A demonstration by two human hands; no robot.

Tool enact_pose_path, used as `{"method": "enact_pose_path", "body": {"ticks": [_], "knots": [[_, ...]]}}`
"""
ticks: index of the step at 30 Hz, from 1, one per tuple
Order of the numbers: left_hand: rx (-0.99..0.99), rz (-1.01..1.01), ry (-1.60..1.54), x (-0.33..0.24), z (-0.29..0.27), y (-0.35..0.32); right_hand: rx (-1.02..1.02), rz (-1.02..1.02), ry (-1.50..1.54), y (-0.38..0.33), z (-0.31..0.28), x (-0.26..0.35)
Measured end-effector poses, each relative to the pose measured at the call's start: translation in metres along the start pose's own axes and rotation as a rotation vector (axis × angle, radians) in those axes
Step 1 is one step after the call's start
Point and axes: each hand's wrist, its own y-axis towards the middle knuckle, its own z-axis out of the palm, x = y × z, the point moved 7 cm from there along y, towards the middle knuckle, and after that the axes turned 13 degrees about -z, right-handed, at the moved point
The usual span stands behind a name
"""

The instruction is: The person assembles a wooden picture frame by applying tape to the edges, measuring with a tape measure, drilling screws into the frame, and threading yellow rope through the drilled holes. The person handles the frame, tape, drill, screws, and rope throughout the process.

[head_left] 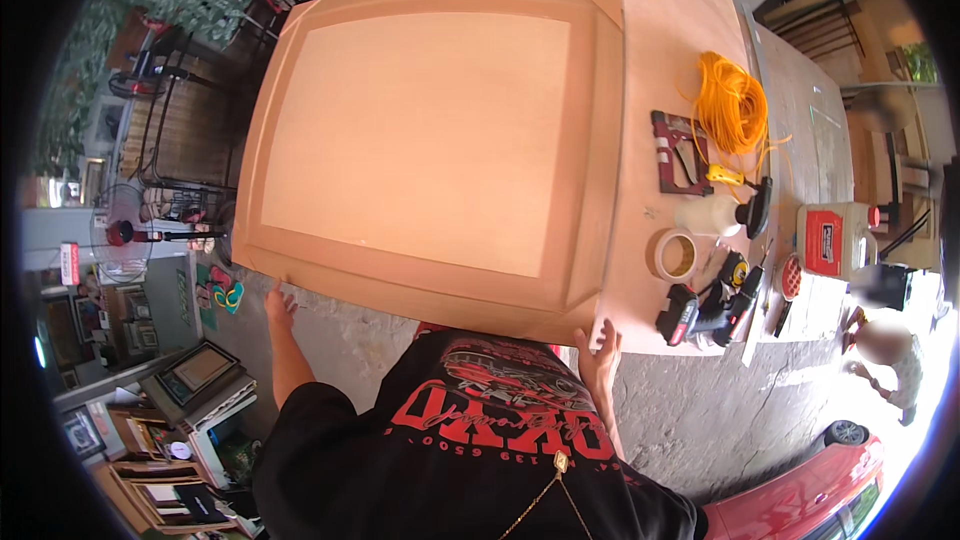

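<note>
A large rectangular panel [420,140] lies flat in front of me, its pale board bordered by wide brown tape. It looks like the back of a picture frame. My left hand [282,304] is at the panel's near left edge, its fingers stretched up against the rim. At the near right corner is my right hand [599,342], with fingers apart and their tips at the edge. I cannot see a firm grip in either hand. Under the panel is a broad pinkish worktable [680,0].
To the right lie an orange cord coil [732,105], a dark red clamp-like tool [668,155], a tape roll [675,255], a white bottle [705,215], power drills [690,310] and a jerrycan [838,240]. A fan [125,232] stands left; a person [890,365] and red car [810,495] are right.
</note>
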Motion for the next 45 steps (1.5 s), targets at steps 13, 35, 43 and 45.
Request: {"method": "enact_pose_path", "body": {"ticks": [13, 35, 43, 45], "knots": [[0.124, 0.321, -0.009, -0.165, -0.006, 0.139, -0.367, 0.282, 0.22, -0.025, 0.037, -0.049], [0.698, 0.844, -0.392, -0.776, -0.084, -0.193, -0.762, -0.761, 0.766, 0.214, -0.262, 0.429], [0.733, 0.887, -0.49, -0.827, -0.065, -0.247, -0.679, -0.968, 0.263, 0.275, -0.289, 0.465], [0.732, 0.905, -0.566, -0.826, -0.064, -0.261, -0.713, -0.909, 0.154, 0.284, -0.291, 0.468]]}}
